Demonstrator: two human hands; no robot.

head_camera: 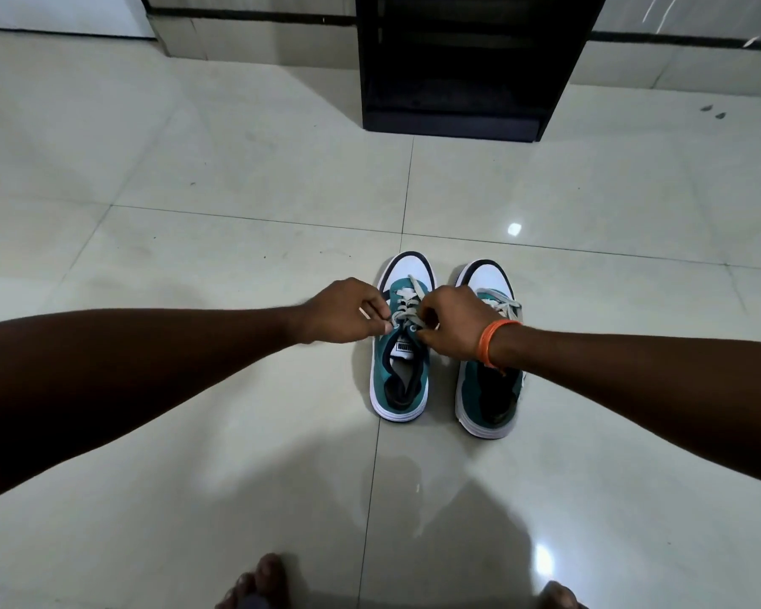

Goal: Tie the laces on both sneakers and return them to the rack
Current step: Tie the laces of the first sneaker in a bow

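Laces (409, 307) of left sneaker (398, 380): ends pinched by left hand (343, 316) and right hand (455, 323), likely tensioning a knot | right sneaker (488, 397) just beside, apparently untied | both stood on floor (194, 257), toes facing rack (471, 68), well apart.

- Glossy pale tiled floor (194, 169), crossed by thin grout lines, showing two bright glints;
- teal-and-white pair upright on it, toes towards the rack: left sneaker (398, 380), with grey laces (409, 309), and right sneaker (490, 402) close beside it, not touching;
- black rack (466, 68) standing at the far side, by the wall;
- bare feet (260, 582) at the near edge;
- small dark marks (712, 112) right of the rack.
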